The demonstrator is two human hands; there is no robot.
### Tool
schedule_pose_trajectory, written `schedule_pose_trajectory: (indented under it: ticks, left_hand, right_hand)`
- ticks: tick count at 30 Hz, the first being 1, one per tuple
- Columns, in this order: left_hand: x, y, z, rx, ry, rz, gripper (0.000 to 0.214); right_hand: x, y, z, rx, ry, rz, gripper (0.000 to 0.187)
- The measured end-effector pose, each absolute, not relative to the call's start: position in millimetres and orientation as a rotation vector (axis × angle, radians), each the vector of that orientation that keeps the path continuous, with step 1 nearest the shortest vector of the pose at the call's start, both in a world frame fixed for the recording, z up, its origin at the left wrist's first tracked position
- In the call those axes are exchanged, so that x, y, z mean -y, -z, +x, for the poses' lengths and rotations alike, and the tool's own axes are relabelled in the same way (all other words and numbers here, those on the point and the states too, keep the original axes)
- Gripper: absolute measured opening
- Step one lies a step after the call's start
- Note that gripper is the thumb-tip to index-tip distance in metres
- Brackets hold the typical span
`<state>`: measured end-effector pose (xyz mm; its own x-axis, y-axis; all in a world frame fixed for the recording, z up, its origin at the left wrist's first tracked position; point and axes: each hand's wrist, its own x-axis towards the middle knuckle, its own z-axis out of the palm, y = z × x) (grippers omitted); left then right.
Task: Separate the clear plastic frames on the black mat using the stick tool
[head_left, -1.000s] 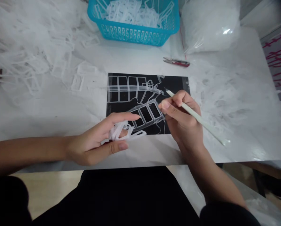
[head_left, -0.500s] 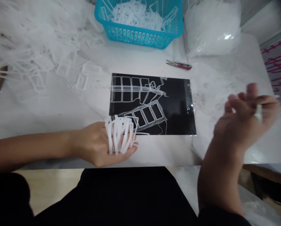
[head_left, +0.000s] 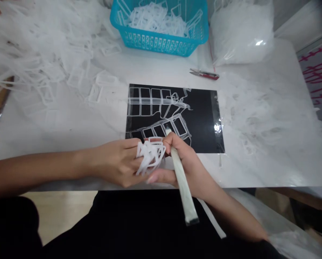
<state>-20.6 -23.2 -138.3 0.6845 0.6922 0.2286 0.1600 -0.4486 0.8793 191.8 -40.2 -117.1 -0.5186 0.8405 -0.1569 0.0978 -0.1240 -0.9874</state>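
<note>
My left hand (head_left: 118, 163) rests at the near edge of the table with a bunch of small white plastic frames (head_left: 149, 154) looped over its fingers. My right hand (head_left: 184, 163) has come in against it, closed round a long white stick tool (head_left: 182, 180) whose tip points at the frames. Just beyond the hands lies a black mat (head_left: 201, 118) carrying two strips of joined white frames (head_left: 161, 129).
A blue basket (head_left: 161, 39) full of white frames stands at the back. A heap of loose white frames (head_left: 37, 54) covers the left of the table. Small red-handled snips (head_left: 204, 74) and a clear plastic bag (head_left: 242, 28) lie at the back right.
My right hand was at the mat, swung out to the right, and has returned to my left hand. My left hand turned, gathering the frames on its fingers.
</note>
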Motion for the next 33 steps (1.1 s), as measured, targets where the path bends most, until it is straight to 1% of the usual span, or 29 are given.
schedule_pose_trajectory:
  ticks: [2,4,6,9,13,16,17,19,20,21,22,23,25,26,27,30,33]
  left_hand:
    - [22,141,-21,-0.424,-0.716,2.482,0.018]
    - [21,142,-23,-0.274,-0.663,2.867,0.020]
    - [21,141,-24,-0.268,-0.624,3.071,0.019]
    - [20,137,-25,-0.252,-0.560,3.247,0.018]
    - [19,135,-26,-0.340,-0.516,3.275,0.019]
    - [18,138,-27,-0.694,-0.635,3.116,0.017]
    - [18,139,-26,-0.851,-0.672,3.008,0.022]
    - [19,141,-22,-1.112,-0.644,2.766,0.039]
    - [19,142,-20,-1.184,-0.575,2.665,0.045]
    - [20,143,-17,-1.219,-0.507,2.597,0.045]
    - [21,144,-14,-1.227,-0.458,2.568,0.041]
    - [21,146,-11,-1.214,-0.436,2.580,0.035]
    - [22,149,-5,-1.159,-0.434,2.680,0.021]
    - [22,151,-3,-1.127,-0.434,2.744,0.018]
    - [21,153,-2,-1.097,-0.426,2.798,0.018]
    - [19,158,1,-1.061,-0.379,2.863,0.021]
    - [17,161,1,-1.083,-0.374,2.804,0.021]
  right_hand:
    - [44,121,187,1.616,-1.581,-1.093,0.052]
    - [47,126,185,1.631,-1.490,-1.111,0.043]
    - [50,128,187,1.638,-1.414,-1.126,0.036]
    - [51,129,191,1.611,-1.387,-1.143,0.032]
    - [44,128,198,1.469,-1.463,-1.149,0.035]
    - [36,133,208,1.331,-1.458,-1.173,0.028]
    - [34,137,212,1.292,-1.466,-1.180,0.029]
    - [33,146,219,1.246,-1.498,-1.181,0.045]
    - [34,151,222,1.242,-1.512,-1.176,0.052]
    - [36,156,224,1.247,-1.514,-1.182,0.054]
    - [38,159,225,1.253,-1.498,-1.199,0.051]
    - [40,163,225,1.250,-1.471,-1.217,0.044]
    - [44,167,223,1.215,-1.445,-1.235,0.023]
    - [46,168,222,1.196,-1.444,-1.234,0.015]
    - [48,169,221,1.192,-1.444,-1.229,0.012]
    - [53,170,219,1.303,-1.408,-1.251,0.018]
    - [56,169,219,1.462,-1.330,-1.330,0.021]
